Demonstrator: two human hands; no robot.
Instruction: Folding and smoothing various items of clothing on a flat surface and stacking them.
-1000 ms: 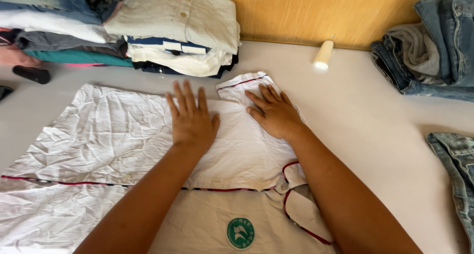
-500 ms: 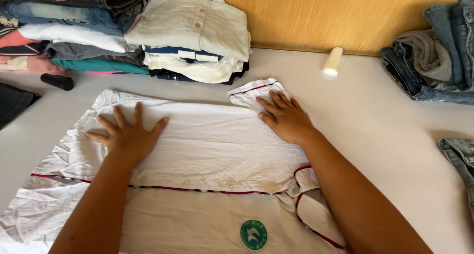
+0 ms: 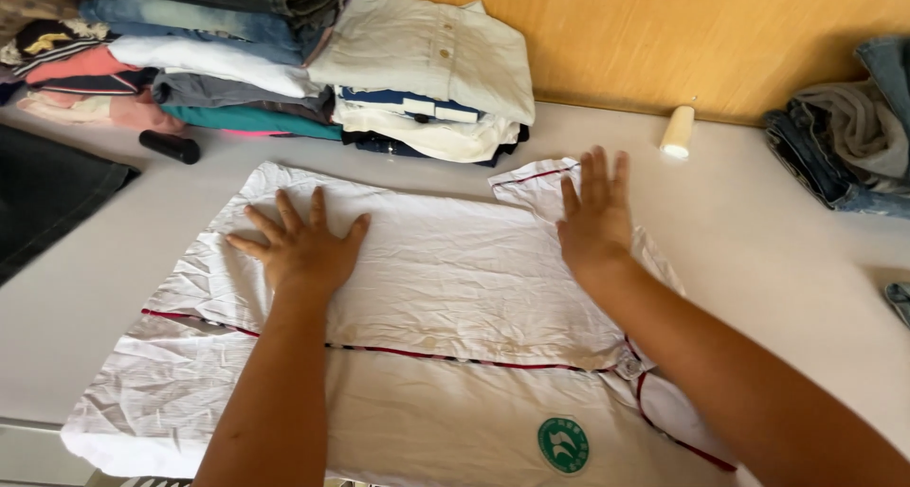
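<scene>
The white shirt (image 3: 445, 288) lies flat on the table (image 3: 758, 250), one side already folded over along its red piping, the sleeve end and further folds apparently not yet done. The left hand (image 3: 303, 255) presses palm-down, fingers (image 3: 284, 210) spread wide; the right hand (image 3: 595, 224) rests flat, fingers straight, tips near the sleeve. Neither grips anything; folded stacks lie beyond the fingertips.

A second ago both hands lay side by side near the middle of the white shirt (image 3: 445, 288). Since then the left hand (image 3: 301, 250) has slid out across the creased cloth toward its left part, fingers spread, while the right hand (image 3: 595, 220) has edged rightward, close by the red-trimmed sleeve (image 3: 533, 182).
</scene>
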